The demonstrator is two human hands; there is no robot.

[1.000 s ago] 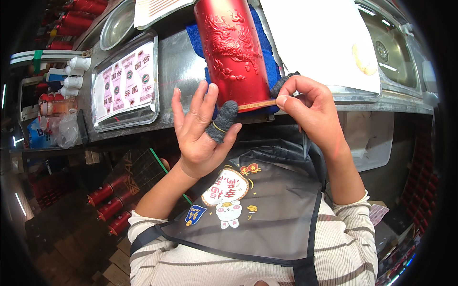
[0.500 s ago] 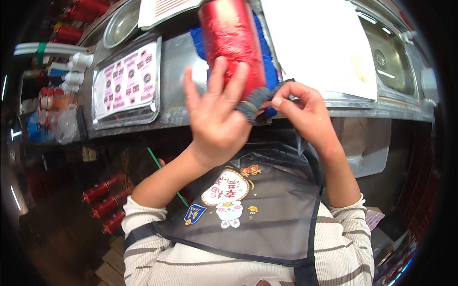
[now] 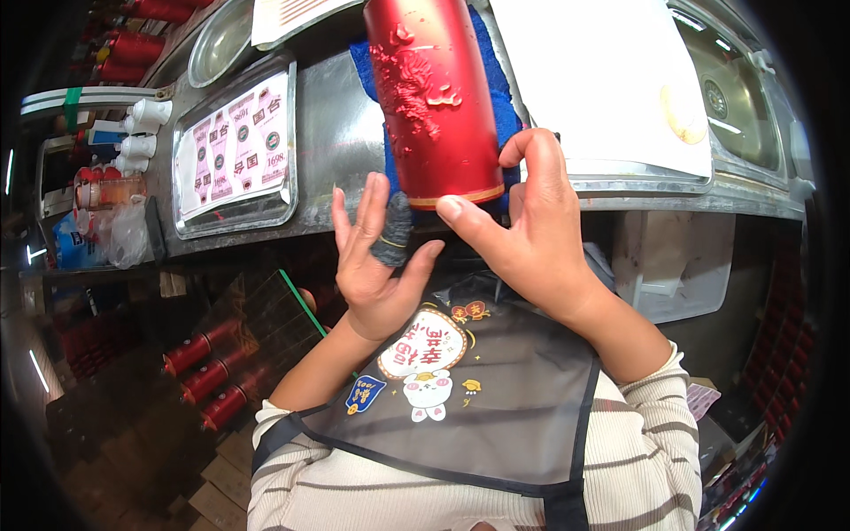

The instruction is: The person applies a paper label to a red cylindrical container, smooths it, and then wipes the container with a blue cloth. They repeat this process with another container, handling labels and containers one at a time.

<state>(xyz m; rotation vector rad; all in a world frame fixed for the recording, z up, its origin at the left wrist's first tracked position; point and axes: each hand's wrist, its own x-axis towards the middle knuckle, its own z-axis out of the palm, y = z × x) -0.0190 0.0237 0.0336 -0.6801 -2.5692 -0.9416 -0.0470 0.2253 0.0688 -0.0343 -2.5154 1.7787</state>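
Note:
A glossy red bottle (image 3: 447,97), with raised relief on its side and a gold band round its near end, lies on a blue cloth (image 3: 502,106). My right hand (image 3: 540,230) grips that near end, thumb at the banded rim and index finger curled against the right side. Below and left of it, my left hand (image 3: 376,261) is open, fingers spread and holding nothing. A grey fabric finger sleeve (image 3: 394,232) covers one of its fingers, close to the bottle's rim. The bottle's far end runs out of the picture.
On the left stands a metal tray (image 3: 292,190) with pink-and-white printed labels (image 3: 239,137). A round metal bowl (image 3: 221,44) is behind it. White sheets (image 3: 611,88) cover the right side, beside a metal sink (image 3: 739,97). Several red bottles (image 3: 205,376) stand low at left.
My left hand has come off the bottle's side toward me, fingers apart. My right hand has let go of the grey finger sleeve and moved onto the bottle's near end. The bottle's surface shows turned.

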